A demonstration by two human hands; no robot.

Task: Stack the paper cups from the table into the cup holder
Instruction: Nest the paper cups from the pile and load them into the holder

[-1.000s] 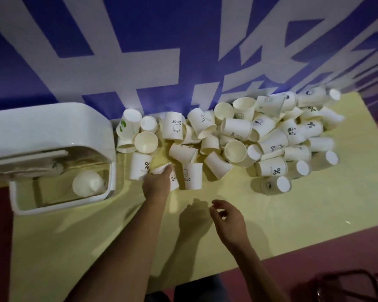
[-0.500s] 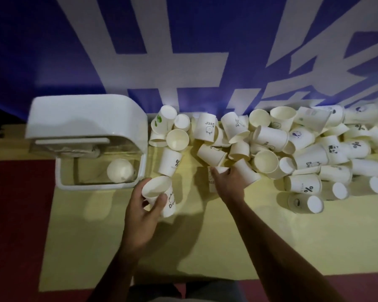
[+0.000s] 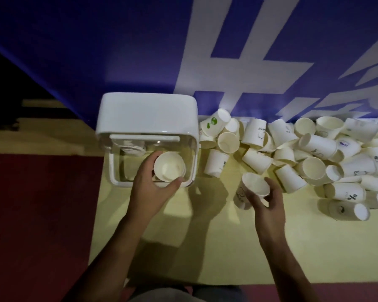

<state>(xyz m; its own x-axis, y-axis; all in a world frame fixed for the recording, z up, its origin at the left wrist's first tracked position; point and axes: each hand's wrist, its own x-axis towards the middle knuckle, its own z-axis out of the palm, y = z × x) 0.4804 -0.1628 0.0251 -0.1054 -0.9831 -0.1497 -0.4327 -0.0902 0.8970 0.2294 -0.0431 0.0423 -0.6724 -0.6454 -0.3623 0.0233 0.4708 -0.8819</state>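
Note:
A white cup holder [image 3: 146, 115] with a clear open front tray stands at the table's left end. My left hand [image 3: 150, 185] grips a white paper cup [image 3: 169, 165], mouth up, right over the tray. To the right, my right hand [image 3: 268, 200] holds a second paper cup [image 3: 252, 188] with a small face print, tilted, just above the table. A pile of several white paper cups [image 3: 310, 153] lies along the back right of the table, some upright, most on their sides.
The yellow table [image 3: 205, 247] ends at a blue and white banner wall [image 3: 238, 62] behind. Dark red floor [image 3: 37, 214] lies left of the table. An upside-down cup [image 3: 216, 162] stands just right of the holder.
My left hand carried its cup from in front of the holder to over the tray. My right hand lifted a cup out of the pile and drew it toward me.

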